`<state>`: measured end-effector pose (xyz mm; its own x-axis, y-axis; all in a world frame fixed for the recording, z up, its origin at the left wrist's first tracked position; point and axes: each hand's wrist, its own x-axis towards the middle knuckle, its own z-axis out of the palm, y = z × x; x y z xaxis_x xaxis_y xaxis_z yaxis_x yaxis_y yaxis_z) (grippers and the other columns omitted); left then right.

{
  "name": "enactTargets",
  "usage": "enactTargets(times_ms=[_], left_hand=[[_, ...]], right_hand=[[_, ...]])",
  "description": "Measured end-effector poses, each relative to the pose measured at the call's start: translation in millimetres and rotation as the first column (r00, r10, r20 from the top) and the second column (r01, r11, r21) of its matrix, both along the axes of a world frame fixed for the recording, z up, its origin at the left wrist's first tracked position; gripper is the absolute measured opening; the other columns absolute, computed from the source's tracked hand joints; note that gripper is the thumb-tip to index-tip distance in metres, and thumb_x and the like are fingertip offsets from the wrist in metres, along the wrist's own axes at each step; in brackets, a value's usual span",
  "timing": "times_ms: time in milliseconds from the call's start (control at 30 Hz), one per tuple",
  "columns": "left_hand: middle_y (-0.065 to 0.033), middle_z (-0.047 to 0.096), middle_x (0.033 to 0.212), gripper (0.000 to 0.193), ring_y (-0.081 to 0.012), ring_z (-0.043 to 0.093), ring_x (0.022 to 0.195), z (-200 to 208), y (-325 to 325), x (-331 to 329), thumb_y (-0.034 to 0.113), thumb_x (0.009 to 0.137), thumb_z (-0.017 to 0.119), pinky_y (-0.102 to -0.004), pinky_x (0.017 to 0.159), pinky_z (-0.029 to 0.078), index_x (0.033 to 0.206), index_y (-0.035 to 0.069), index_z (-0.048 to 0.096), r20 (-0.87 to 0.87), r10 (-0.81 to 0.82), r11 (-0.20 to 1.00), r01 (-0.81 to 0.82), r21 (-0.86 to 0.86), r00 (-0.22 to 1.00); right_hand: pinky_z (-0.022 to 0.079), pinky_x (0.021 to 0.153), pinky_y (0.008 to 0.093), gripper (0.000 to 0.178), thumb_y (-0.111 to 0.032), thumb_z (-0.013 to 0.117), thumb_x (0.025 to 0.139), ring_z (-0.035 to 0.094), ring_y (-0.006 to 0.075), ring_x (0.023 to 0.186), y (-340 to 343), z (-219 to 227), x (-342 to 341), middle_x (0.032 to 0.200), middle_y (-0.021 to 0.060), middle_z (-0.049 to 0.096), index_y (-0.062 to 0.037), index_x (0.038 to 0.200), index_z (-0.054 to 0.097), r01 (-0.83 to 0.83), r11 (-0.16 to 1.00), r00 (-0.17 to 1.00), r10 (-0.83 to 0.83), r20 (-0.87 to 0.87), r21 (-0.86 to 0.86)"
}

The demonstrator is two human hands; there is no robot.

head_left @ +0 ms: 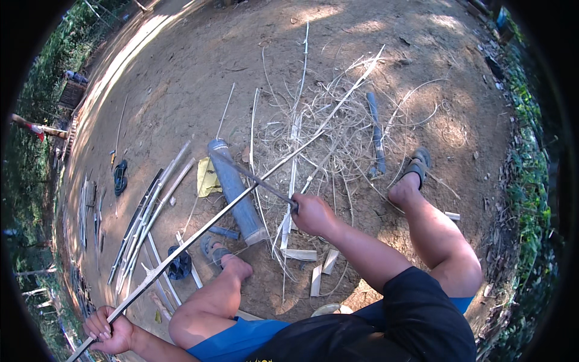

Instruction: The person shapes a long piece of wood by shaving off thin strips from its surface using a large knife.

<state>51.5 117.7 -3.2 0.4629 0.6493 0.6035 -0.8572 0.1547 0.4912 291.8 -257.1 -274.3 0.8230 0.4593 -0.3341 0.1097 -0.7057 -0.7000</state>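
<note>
At the lower left, my left hand (111,330) is closed around the near end of a long bamboo strip (196,240). The strip runs diagonally up to the far right, with a frayed, pale patch partway along its length. My right hand (315,215), in the middle, grips a long-bladed knife (268,185) by its handle. Its blade points up and left and crosses the strip; whether the edge touches it I cannot tell. Beyond lies a tangled heap of thin bamboo shavings (338,114). A thick grey-green bamboo tube (236,188) rests on the ground below the blade.
Several bamboo poles (146,211) lie at the left, near a black shoe (120,177). A yellow packet (208,179) sits beside the thick tube. A thinner tube (376,130) lies right of the shavings. Short flat bamboo pieces (316,280) lie between my sandalled feet.
</note>
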Motion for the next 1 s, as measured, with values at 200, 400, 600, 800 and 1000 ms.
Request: enactTargets(times_ms=[200, 400, 600, 800, 1000], left_hand=[[0.0029, 0.036, 0.050, 0.074, -0.0076, 0.038, 0.039, 2, -21, -2, 0.080, 0.089, 0.022, -0.0203, 0.040, 0.034, 0.063, 0.012, 0.038, 0.068, -0.059, 0.998, 0.057, 0.021, 0.996], [0.0028, 0.036, 0.048, 0.077, -0.0077, 0.037, 0.038, 6, -3, -4, 0.081, 0.087, 0.019, -0.0205, 0.039, 0.032, 0.062, 0.012, 0.039, -0.008, 0.046, 0.998, -0.047, -0.045, 0.999], [0.0017, 0.036, 0.048, 0.079, -0.0088, 0.037, 0.038, 11, 28, -5, 0.083, 0.086, 0.016, -0.0214, 0.041, 0.030, 0.062, 0.012, 0.039, -0.077, 0.028, 0.997, -0.033, -0.076, 0.997], [0.0008, 0.036, 0.048, 0.079, -0.0100, 0.036, 0.039, 14, 51, -7, 0.085, 0.084, 0.015, -0.0240, 0.045, 0.029, 0.059, 0.013, 0.036, -0.154, 0.034, 0.998, -0.041, -0.047, 0.988], [0.0013, 0.035, 0.047, 0.080, -0.0090, 0.037, 0.038, 13, 75, -34, 0.086, 0.083, 0.016, -0.0226, 0.042, 0.030, 0.061, 0.013, 0.038, -0.181, 0.140, 0.982, -0.160, -0.101, 0.974]], right_hand=[[0.051, 0.085, 0.0477, 0.019, -0.018, 0.056, 0.087, 0.065, 0.0380, 0.094, -31, -28, 16, 0.096, 0.0182, 0.067, -0.0100, 0.103, 0.061, 0.038, 0.995, 0.999, -0.038, 0.006, -0.091], [0.051, 0.088, 0.0464, 0.023, -0.015, 0.055, 0.084, 0.064, 0.0384, 0.100, -81, -80, 68, 0.105, 0.0205, 0.067, -0.0061, 0.104, 0.062, 0.228, 0.941, 0.972, -0.233, 0.012, -0.249], [0.051, 0.088, 0.0473, 0.023, -0.013, 0.054, 0.085, 0.064, 0.0392, 0.100, -61, -72, 64, 0.103, 0.0184, 0.067, -0.0070, 0.105, 0.063, 0.094, 0.981, 0.995, -0.088, 0.044, -0.167], [0.051, 0.089, 0.0468, 0.028, -0.017, 0.061, 0.083, 0.064, 0.0390, 0.101, -120, -146, 118, 0.105, 0.0204, 0.068, -0.0071, 0.109, 0.062, 0.268, 0.893, 0.957, -0.291, -0.009, -0.361], [0.052, 0.088, 0.0459, 0.028, -0.016, 0.062, 0.082, 0.065, 0.0391, 0.100, -109, -155, 113, 0.103, 0.0237, 0.068, -0.0017, 0.107, 0.066, 0.192, 0.927, 0.977, -0.212, -0.028, -0.323]])
